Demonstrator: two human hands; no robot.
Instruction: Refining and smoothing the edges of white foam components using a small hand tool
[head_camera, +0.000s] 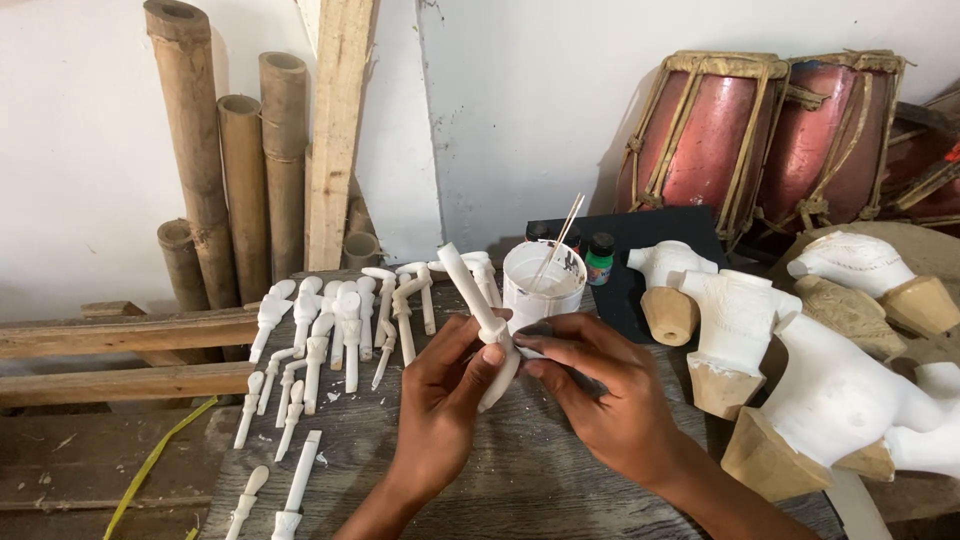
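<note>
My left hand (447, 395) grips a long white-painted carved wooden piece (478, 312), holding it tilted above the grey wooden table (500, 480). My right hand (590, 385) meets the piece at its lower end, fingers pinched against it; what it holds there is hidden. Just behind the hands stands a white tub of white paint (541, 285) with a thin stick leaning in it.
Several white painted limb-shaped pieces (335, 330) lie in rows at left. White carved torsos on bare wood bases (790, 375) crowd the right. Small paint bottles (599, 258), bamboo poles (225, 170), wooden planks (120, 335) and red drums (760, 135) stand behind.
</note>
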